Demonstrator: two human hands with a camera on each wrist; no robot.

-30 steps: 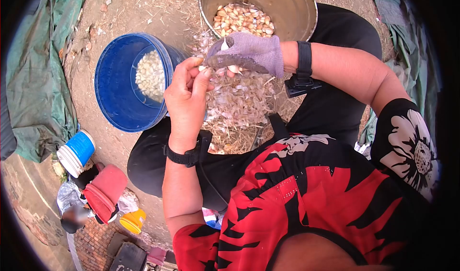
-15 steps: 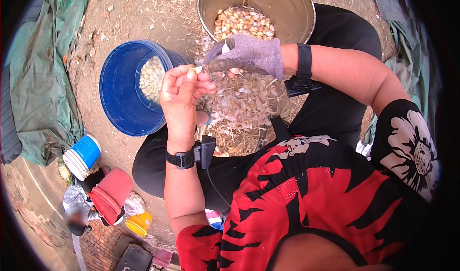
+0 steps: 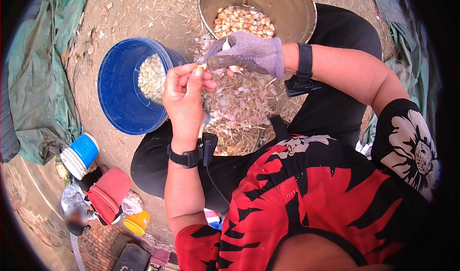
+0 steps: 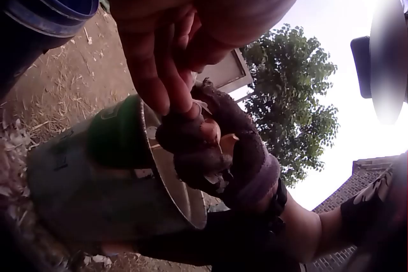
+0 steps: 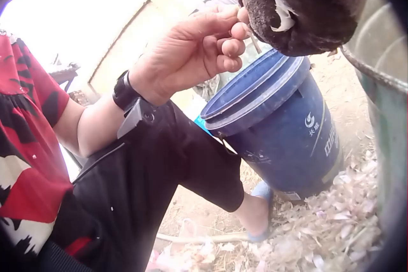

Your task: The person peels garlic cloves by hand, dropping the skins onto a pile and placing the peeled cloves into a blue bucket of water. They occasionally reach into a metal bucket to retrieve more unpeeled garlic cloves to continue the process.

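My bare left hand [image 3: 184,96] pinches a pale garlic clove [image 3: 203,66] between thumb and forefinger, right at the fingertips of the gloved right hand. The right hand [image 3: 251,54], in a purple knitted glove with a dark, dirt-stained palm side, is curled around several cloves. One white clove [image 3: 226,45] pokes up by its thumb, and another clove tip [image 3: 235,69] shows below the fingers. In the right wrist view, a white scrap of skin [image 5: 281,14] clings to the dark glove. Both hands are above a heap of garlic skins [image 3: 239,101].
Left of the hands a blue bucket [image 3: 111,101] holds peeled cloves [image 3: 152,79]. A metal bucket [image 3: 294,17] at the top contains unpeeled cloves [image 3: 244,23] and a stick. Green sheeting [image 3: 43,89], a red bucket [image 3: 112,187] and another person lie off to the left.
The left hand drew slightly away from the glove with the clove, then came back to the glove's fingertips. The right hand has stayed almost still.
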